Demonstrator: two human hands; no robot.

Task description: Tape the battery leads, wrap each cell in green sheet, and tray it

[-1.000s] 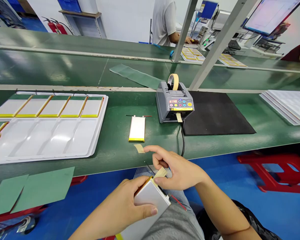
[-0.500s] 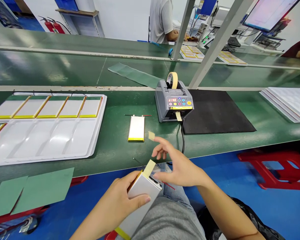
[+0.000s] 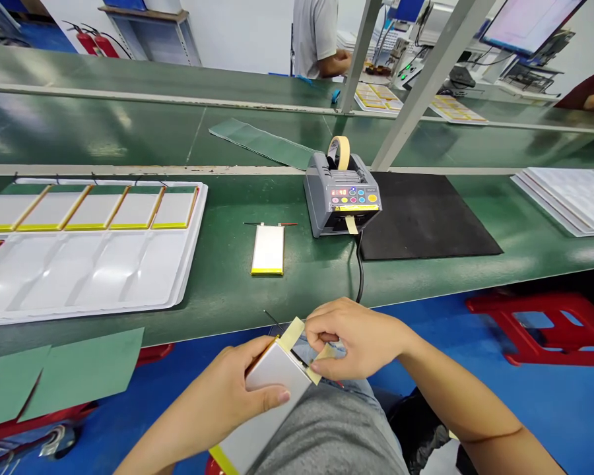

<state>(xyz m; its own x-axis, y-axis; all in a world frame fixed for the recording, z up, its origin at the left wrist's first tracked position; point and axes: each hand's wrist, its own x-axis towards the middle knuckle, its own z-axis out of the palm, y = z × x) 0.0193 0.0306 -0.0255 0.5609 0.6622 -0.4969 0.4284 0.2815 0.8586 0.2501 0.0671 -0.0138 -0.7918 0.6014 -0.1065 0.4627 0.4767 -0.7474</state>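
My left hand (image 3: 228, 389) is wrapped round a flat silver pouch battery (image 3: 274, 379), tilted over my lap with its lead end up and away from me. One pale yellow tape strip (image 3: 291, 334) sticks up from that end. At the other corner my right hand (image 3: 359, 340) pinches a second piece of masking tape (image 3: 314, 375), which touches the battery's edge. A thin black wire shows beyond the battery; part of a red one peeks out below my right fingers. On the bench lies another pouch battery (image 3: 268, 249), its black and red leads spread sideways.
A grey tape dispenser (image 3: 344, 194) with a tape tongue sticking out stands on the green bench, by a black mat (image 3: 430, 218). At left is a white tray (image 3: 191, 264) with several batteries. Paper sheets (image 3: 569, 194) lie right; a red stool (image 3: 549, 330) is below. A co-worker (image 3: 317, 39) stands opposite.
My right hand has come down from above the bench to the battery's corner, bringing the tape piece on its fingertip against the edge. My left hand keeps its hold.
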